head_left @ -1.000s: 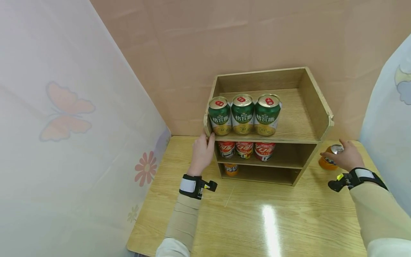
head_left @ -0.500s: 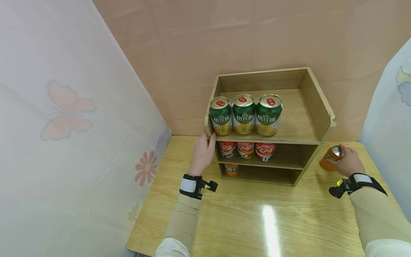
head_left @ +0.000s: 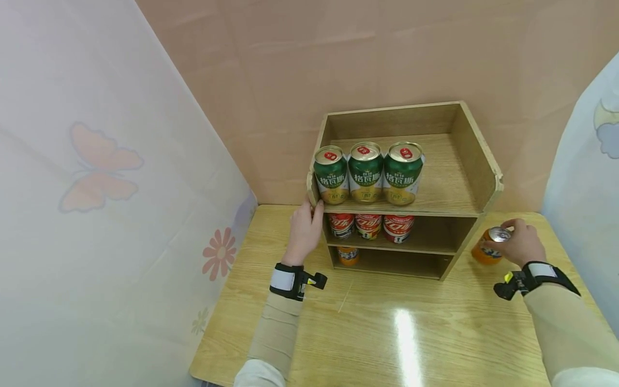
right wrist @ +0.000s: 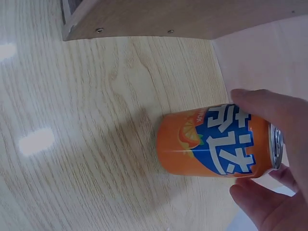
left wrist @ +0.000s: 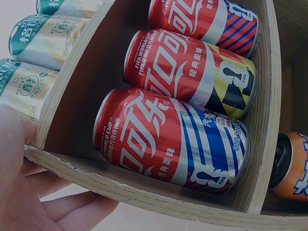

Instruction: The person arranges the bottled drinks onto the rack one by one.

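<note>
My right hand [head_left: 523, 244] grips an orange soda can [right wrist: 192, 144] near its top, thumb and fingers on opposite sides. In the right wrist view the can's silver lid lies toward my palm and its shadow falls on the wood. My left hand [head_left: 304, 231] holds the front left edge of a wooden shelf [head_left: 445, 166], thumb on the near side and fingers behind the side panel. Three green kvass cans [head_left: 366, 174] stand on the top tier. Three red cola cans [left wrist: 159, 139] fill the left of the middle tier. Another orange can [head_left: 348, 256] stands at bottom left.
The shelf stands on a wooden table [head_left: 358, 333] before a pinkish-brown backdrop [head_left: 387, 48]. A pale printed panel [head_left: 121, 242] closes the left side, and another panel [head_left: 580, 188] the right. The shelf's right wall stands just left of the held can.
My right hand has closed on the orange can and shifted it a little left and toward me. My left hand stays on the shelf edge.
</note>
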{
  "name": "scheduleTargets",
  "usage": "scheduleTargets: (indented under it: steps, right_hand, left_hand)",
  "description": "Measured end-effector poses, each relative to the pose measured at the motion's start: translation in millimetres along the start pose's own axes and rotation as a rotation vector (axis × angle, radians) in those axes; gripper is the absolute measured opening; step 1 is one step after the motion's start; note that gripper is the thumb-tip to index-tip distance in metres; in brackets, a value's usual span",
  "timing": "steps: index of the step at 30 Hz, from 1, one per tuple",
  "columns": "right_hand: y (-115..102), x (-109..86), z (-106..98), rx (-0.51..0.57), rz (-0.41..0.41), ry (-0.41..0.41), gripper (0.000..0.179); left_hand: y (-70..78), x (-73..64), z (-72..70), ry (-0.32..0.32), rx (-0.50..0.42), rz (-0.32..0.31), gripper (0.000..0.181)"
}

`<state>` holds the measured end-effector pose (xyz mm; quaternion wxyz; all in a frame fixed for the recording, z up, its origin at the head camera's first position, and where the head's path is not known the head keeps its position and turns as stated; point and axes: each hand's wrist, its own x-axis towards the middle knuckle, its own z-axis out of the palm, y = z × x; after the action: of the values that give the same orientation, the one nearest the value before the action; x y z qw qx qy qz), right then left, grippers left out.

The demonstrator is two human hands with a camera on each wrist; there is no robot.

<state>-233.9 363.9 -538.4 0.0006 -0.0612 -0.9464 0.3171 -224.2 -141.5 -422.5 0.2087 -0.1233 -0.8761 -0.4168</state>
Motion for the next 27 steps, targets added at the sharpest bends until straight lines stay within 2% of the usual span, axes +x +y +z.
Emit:
scheduleTargets:
  steps: [6,10,17,22,27]
  right_hand:
    - [-0.9,-6.8,12.8,0.02,-0.06,0.045,0.072]
    - [-4.8,-11.9,18.4,0.029,-0.093,0.042,0.07]
    - [-10.3,-19.0,17.5,0.027,-0.126,-0.003,0.078]
    - [-10.7,-24.2,15.7,-0.011,-0.154,-0.039,0.074]
    - [-9.0,-33.7,16.2,-0.006,-0.125,-0.074,0.074]
  left_hand:
    - [-0.3,0.1,0.3,0.003,0.006,-0.001,0.028]
    - [0.0,0.2,0.2,0.001,0.017,0.001,0.028]
    - [1.1,0.5,-0.7,0.002,0.008,-0.003,0.028]
    - [0.3,0.6,-0.6,-0.002,0.006,0.001,0.028]
    - [-0.8,0.5,0.5,-0.003,0.001,-0.001,0.03]
